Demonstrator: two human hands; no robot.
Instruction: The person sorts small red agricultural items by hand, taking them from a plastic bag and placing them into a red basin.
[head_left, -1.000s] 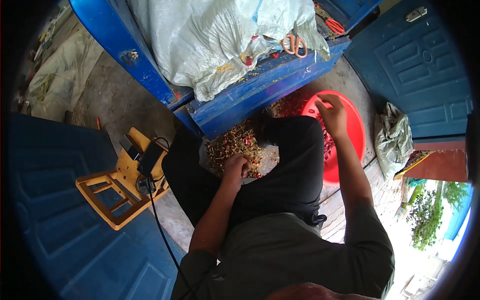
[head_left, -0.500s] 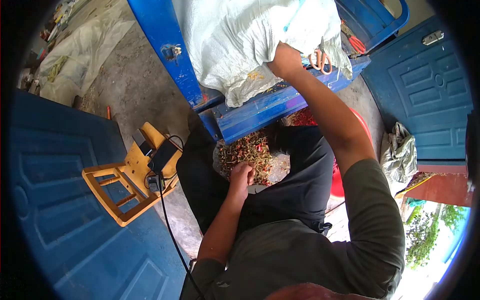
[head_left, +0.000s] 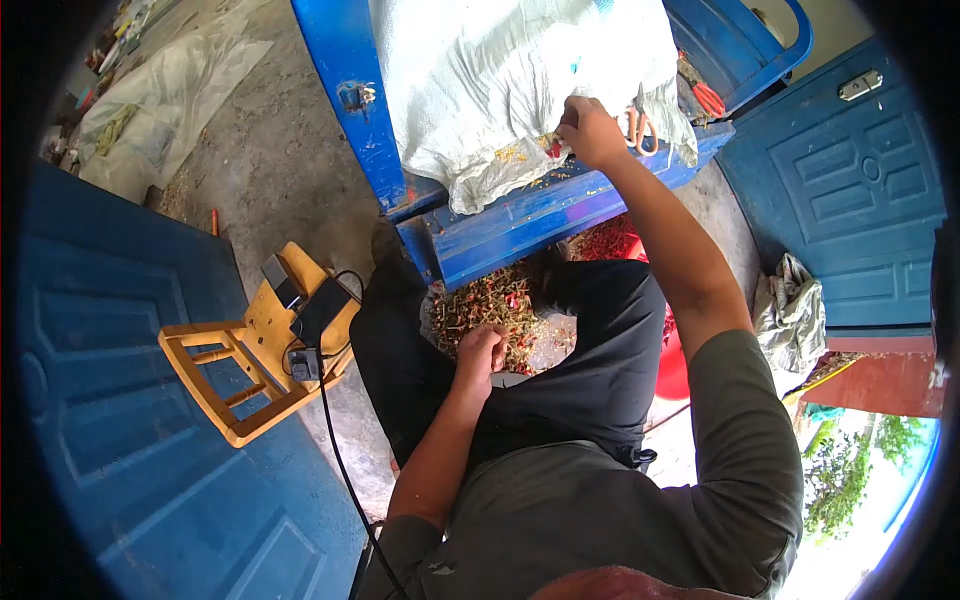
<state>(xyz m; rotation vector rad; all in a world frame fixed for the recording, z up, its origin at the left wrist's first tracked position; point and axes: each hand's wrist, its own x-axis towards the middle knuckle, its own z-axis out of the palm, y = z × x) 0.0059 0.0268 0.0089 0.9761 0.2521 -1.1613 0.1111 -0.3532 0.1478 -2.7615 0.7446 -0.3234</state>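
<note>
At the bottom of the frame a grey-green shirt and black trousers are seen from above. Just beyond them, at the centre, the left hand (head_left: pixel 482 352) is held as a fist, its grip pressed together; what lies inside it cannot be told. It rests on the near edge of a loose heap of red peppers and greenish stems (head_left: pixel 490 300), which is spread on the ground between the knees.

To the left of the heap a yellow wooden stool (head_left: pixel 235 385) is tipped on its side, with a black device and cable (head_left: pixel 318 312) lying on it. At centre right a red plastic basin (head_left: pixel 672 372) is partly hidden behind the right leg, and further right a crumpled grey sack (head_left: pixel 790 310) lies on the floor.

Beyond the heap, a blue-painted wooden tabletop (head_left: pixel 540 215) carries a large white woven sack (head_left: pixel 500 80) in the upper middle. The right hand (head_left: pixel 592 130) is stretched up to the sack's open lower edge, its grip drawn together there; whether cloth or peppers are pinched cannot be told. A pair of orange-handled scissors (head_left: pixel 640 130) lies touching that hand, and red-handled shears (head_left: pixel 708 97) lie further to the upper right.
</note>
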